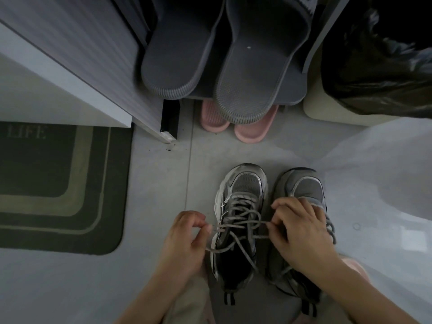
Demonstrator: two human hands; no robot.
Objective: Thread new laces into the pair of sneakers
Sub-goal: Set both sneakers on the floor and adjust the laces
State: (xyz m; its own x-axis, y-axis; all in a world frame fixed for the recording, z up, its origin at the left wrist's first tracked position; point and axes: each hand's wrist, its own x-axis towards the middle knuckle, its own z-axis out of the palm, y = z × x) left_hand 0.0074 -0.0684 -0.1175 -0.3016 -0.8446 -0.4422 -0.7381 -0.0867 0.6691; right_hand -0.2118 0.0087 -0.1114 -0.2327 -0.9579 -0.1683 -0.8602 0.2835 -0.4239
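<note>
Two grey sneakers stand side by side on the floor, toes pointing away from me. The left sneaker (243, 190) has a grey lace (243, 222) crossed through its eyelets, with loose ends trailing over the opening. My left hand (184, 239) pinches one lace end at the shoe's left side. My right hand (301, 232) grips the other end at the shoe's right side and lies over the right sneaker (306, 188), hiding its middle. A grey lace (332, 230) shows at that shoe's right edge.
Two large grey slippers (252, 66) sit on a low rack ahead, with pink slippers (252, 133) beneath. A dark doormat (58, 183) lies on the left floor beside a white cabinet (70, 90). A black bag (378, 61) sits at the upper right.
</note>
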